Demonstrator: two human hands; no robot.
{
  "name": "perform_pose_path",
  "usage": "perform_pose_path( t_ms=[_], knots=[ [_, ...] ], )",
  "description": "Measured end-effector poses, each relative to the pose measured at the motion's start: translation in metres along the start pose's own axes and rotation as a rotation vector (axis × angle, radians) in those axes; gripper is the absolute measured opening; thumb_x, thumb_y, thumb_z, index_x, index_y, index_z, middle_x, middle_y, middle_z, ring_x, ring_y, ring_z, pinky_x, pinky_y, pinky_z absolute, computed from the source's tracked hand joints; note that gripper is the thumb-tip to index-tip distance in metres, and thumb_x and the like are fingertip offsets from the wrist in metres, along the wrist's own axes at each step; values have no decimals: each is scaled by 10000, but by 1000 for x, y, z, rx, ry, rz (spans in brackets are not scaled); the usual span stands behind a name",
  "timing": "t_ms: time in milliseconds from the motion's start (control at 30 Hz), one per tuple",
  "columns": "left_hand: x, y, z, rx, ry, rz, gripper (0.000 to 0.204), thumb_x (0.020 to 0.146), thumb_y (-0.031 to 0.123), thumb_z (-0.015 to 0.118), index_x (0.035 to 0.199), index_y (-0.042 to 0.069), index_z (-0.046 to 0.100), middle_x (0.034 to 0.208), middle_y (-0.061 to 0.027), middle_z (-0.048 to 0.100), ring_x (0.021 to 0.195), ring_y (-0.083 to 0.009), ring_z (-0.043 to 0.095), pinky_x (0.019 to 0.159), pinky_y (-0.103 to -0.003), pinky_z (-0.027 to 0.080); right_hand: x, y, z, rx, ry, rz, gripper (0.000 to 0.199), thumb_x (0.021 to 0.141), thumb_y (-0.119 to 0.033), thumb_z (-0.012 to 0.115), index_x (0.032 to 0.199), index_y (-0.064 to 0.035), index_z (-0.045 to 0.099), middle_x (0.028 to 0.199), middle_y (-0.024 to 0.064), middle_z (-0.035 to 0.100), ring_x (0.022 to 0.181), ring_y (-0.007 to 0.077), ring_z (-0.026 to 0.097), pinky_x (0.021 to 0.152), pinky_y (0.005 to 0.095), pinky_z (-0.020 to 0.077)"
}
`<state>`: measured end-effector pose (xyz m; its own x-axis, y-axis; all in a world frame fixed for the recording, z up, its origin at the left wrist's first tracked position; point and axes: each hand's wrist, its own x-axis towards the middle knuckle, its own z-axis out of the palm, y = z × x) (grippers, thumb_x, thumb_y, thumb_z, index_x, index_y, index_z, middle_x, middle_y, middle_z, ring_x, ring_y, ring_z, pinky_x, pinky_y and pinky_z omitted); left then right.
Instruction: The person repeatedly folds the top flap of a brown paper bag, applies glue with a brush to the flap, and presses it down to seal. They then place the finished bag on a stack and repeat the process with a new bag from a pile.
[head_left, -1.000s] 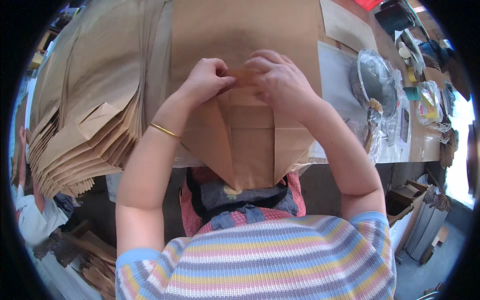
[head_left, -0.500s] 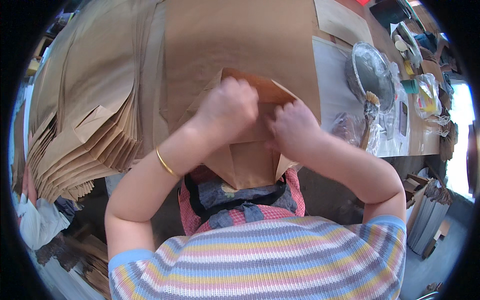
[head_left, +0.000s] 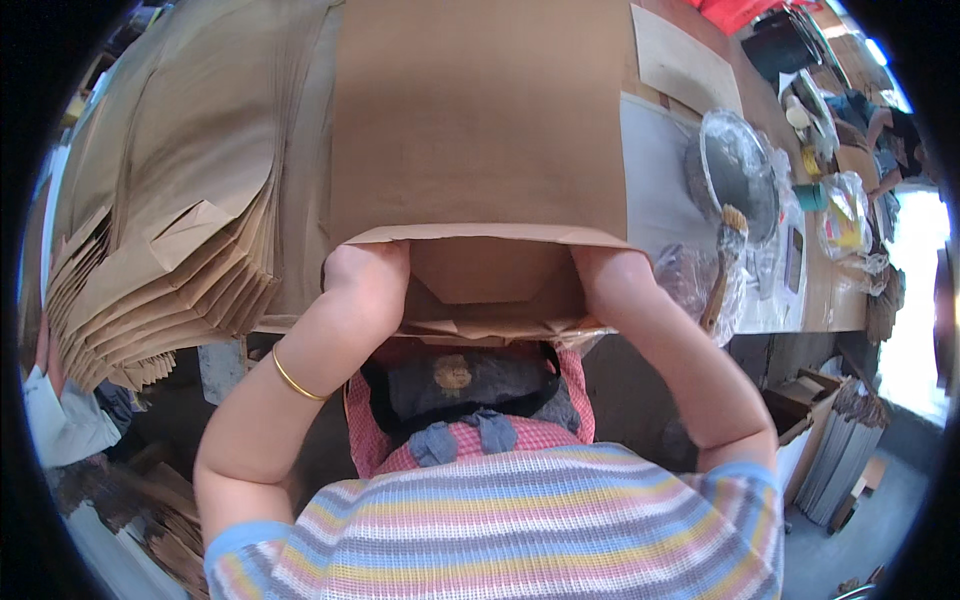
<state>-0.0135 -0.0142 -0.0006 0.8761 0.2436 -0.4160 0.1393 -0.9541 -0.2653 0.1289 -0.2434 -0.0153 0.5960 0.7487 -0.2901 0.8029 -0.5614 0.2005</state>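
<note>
Head: paper bag [head_left: 480,140] partly hides left grip [head_left: 372,265], right grip [head_left: 610,272]; cannot tell closure. Bag stack [head_left: 180,285] left; basin [head_left: 732,185], brush [head_left: 732,240] right.

A plain brown paper bag [head_left: 478,140] lies lengthwise on the tabletop [head_left: 832,295], its open end at the middle of the near edge and its long body running away from that edge until it passes out of view at the top. The body is broad, flat and smooth, with nearly straight sides and a matte surface. At the near end the mouth gapes wide, its upper edge lifted in a shallow arch. Inside, the paper looks darker, with a creased, angular panel showing. The lower lip is crumpled and uneven, along the tabletop's near edge.
</note>
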Motion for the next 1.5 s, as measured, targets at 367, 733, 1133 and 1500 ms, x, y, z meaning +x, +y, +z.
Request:
perform_pose_path(
  t_ms=[367,733,1133,1500],
  knots=[
    [22,-41,-4,-441,357,312,443,689,-9,660,1127,40,612,1126,-173,622,1100,-340,584,947,-424,482,26,11,-41,202,-187,-143,462,685,-163,720,1126,-76,615,992,142,659,951,320,649,795,411,542],
    [33,-68,-10,-822,115,503,341,685,52,684,1019,-13,682,1078,-185,634,1045,-333,599,915,-372,473,47,19,-49,542,-143,-187,124,726,-140,659,730,-18,679,744,180,650,726,384,621,689,434,515],
    [40,-53,-19,-678,-213,248,293,766,231,738,964,20,687,966,-207,654,948,-363,616,818,-409,489,43,6,-8,470,-22,7,209,834,-254,632,863,-54,684,847,172,671,831,363,648,757,456,512],
    [37,-50,-2,-458,-213,167,333,868,331,644,884,1,687,977,-215,656,960,-376,619,829,-423,492,48,1,-1,532,48,-36,211,860,-239,615,938,-50,666,910,182,666,873,357,642,769,458,505]
  ],
)
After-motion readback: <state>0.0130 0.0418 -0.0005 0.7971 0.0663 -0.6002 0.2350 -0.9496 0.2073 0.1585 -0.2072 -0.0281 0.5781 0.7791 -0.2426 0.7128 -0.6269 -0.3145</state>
